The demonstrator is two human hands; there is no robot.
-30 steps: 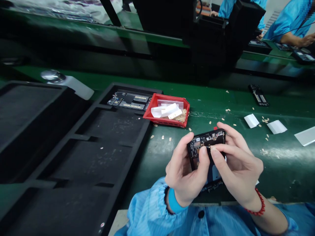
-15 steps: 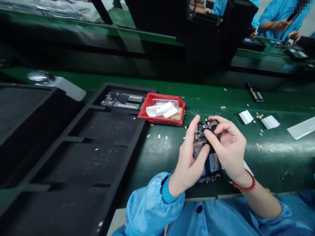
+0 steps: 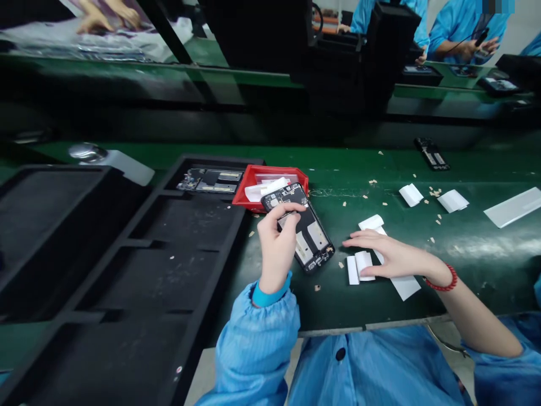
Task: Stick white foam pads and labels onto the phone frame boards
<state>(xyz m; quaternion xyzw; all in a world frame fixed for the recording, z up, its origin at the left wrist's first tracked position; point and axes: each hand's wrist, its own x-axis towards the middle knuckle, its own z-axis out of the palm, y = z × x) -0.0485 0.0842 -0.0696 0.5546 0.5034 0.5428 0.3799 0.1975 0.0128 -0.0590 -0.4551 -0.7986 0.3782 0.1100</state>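
An open phone body (image 3: 311, 225) with a bare circuit board at its top end slants over the near right corner of a red bin (image 3: 270, 206). My left hand (image 3: 276, 242) grips it by its left side, the thumb and index finger curled over its face; the other fingers are partly hidden. To the right, my right hand (image 3: 389, 256) holds nothing, its fingers apart. It hovers over or lightly touches small folded white papers (image 3: 364, 266); contact is unclear. A longer white strip (image 3: 406, 287) lies partly beneath that hand.
At left, a black compartmented tray (image 3: 177, 220) holds another phone body (image 3: 211, 179) in its far slot. More folded papers (image 3: 411, 195), a pale strip (image 3: 513, 207), tan scraps and a further phone body (image 3: 431, 154) lie on the green bench. Co-workers stand across.
Both hands were on the phone body. My left hand has carried it left towards the red bin, while my right hand has let go and moved down over the papers.
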